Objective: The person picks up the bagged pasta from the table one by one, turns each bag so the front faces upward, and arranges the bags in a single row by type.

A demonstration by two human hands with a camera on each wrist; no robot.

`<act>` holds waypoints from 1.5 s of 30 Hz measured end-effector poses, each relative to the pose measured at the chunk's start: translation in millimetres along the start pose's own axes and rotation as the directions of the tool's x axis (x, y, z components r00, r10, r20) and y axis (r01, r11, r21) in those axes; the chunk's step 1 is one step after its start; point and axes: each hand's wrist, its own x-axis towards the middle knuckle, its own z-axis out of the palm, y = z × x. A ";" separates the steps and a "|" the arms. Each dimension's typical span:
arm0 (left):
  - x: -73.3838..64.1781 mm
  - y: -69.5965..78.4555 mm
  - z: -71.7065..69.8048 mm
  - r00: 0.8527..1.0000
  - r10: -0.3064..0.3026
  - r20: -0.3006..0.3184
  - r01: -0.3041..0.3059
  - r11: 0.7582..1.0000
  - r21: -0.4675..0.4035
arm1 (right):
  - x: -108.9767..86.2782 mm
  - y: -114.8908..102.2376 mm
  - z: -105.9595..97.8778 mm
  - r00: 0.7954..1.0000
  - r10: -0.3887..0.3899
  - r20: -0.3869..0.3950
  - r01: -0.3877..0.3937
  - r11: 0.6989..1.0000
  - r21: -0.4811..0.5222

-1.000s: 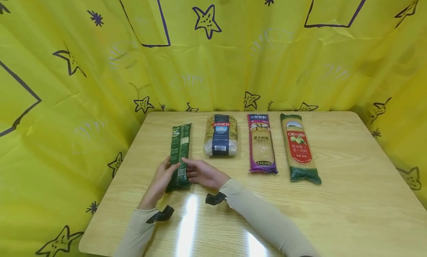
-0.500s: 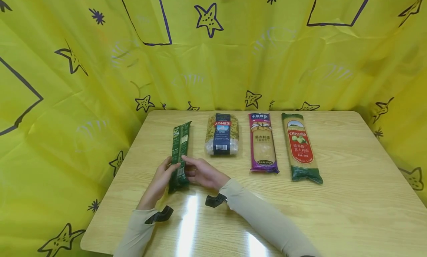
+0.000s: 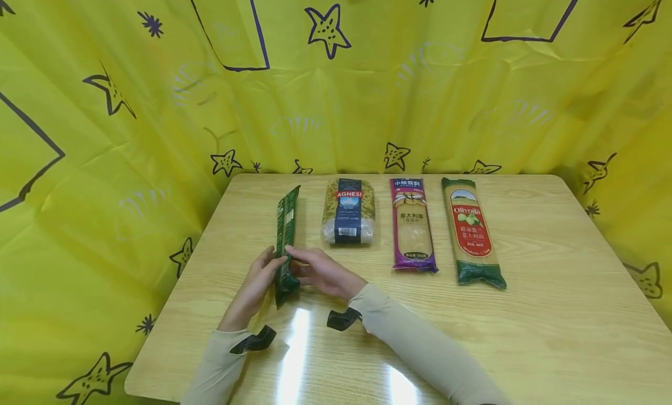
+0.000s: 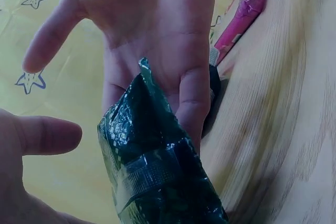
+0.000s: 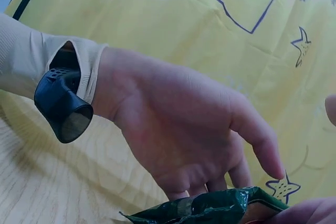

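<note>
A long green pasta packet [image 3: 286,218] stands tilted on its long edge at the left of the table, back seam and printing toward me. My left hand [image 3: 255,281] holds its left side near the lower end, the fingers partly hidden behind it. From the other side my right hand [image 3: 326,272] grips the same packet, fingertips at its right face. In the left wrist view the crimped end of the green packet [image 4: 157,182] lies against the right palm, both thumbs lifted off it. The right wrist view shows the right fingers reaching down behind the packet [image 5: 210,206].
To the right lie an Agnesi pasta bag [image 3: 349,212], a purple-ended spaghetti packet [image 3: 413,227] and an Olivoilà spaghetti packet [image 3: 473,233], in a row on the wooden table [image 3: 546,311]. A yellow curtain [image 3: 357,113] hangs behind the far edge.
The green packet has been turned from lying nearly flat toward its long edge, so it looks narrower now. Both hands stay at its lower end; the other packs have not moved.
</note>
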 end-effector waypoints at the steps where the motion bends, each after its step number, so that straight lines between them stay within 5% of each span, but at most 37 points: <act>1: 0.3 -0.5 0.4 1.000 0.004 0.002 -0.004 1.000 -0.009 | -0.7 -0.8 0.8 1.000 0.000 -0.003 0.000 1.000 -0.018; 10: -0.4 -2.8 2.2 1.000 0.012 0.024 -0.011 0.999 -0.045 | -3.4 -6.0 10.9 0.999 -0.040 -0.024 0.036 0.985 -0.166; 18: 0.1 -8.4 0.9 1.000 0.028 -0.008 -0.029 0.985 -0.167 | 2.2 -3.9 18.5 0.995 -0.093 0.032 0.098 0.936 -0.337; 37: 1.6 -14.9 -9.9 0.999 -0.030 0.017 0.034 0.940 -0.339 | 6.2 -4.8 20.1 0.996 -0.082 -0.030 0.071 0.962 -0.263; 45: 1.0 -18.9 -14.6 0.997 -0.065 0.039 0.076 0.885 -0.459 | 5.1 -6.4 11.2 0.997 -0.050 -0.052 0.039 0.980 -0.196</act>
